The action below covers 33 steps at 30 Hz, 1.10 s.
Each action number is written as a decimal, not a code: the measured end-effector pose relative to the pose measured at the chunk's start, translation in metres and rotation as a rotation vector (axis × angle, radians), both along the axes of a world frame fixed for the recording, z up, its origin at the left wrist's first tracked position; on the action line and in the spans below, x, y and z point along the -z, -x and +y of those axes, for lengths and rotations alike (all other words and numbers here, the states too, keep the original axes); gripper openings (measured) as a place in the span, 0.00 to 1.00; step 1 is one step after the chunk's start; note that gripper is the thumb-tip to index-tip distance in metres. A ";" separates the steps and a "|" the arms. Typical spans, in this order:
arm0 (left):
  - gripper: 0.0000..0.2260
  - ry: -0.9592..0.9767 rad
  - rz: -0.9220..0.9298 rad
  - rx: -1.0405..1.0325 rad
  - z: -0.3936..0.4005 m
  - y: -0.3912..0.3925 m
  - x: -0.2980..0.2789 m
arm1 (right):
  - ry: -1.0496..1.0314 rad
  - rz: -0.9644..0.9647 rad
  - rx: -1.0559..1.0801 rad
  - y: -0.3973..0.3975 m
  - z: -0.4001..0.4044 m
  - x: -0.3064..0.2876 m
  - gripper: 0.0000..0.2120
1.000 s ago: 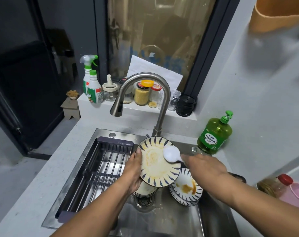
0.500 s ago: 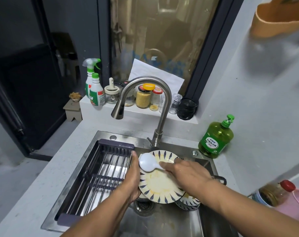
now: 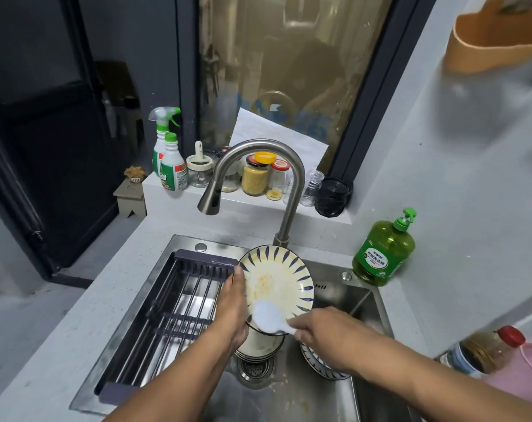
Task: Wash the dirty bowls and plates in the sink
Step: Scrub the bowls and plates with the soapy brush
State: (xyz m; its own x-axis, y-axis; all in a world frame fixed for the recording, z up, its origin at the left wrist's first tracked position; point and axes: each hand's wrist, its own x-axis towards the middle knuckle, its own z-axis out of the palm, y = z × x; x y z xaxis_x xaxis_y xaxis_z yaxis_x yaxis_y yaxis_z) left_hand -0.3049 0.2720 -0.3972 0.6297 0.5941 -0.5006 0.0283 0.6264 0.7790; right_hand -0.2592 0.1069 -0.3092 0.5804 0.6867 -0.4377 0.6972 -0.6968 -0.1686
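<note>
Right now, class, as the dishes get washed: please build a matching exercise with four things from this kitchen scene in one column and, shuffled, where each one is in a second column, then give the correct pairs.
Column one:
1. striped plate
2. white spoon
3. green soap bottle
4. dish rack

Column two:
A. on the counter, right of the faucet
B. across the left part of the sink
C. held tilted by the left hand
D. gripped by the right hand, against the plate's lower edge

Pairs: 1-C, 2-D, 3-A, 4-B
</note>
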 end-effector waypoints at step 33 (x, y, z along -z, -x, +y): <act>0.38 -1.414 -0.001 0.997 0.016 0.053 -0.006 | -0.392 0.977 1.098 -0.056 0.012 0.018 0.16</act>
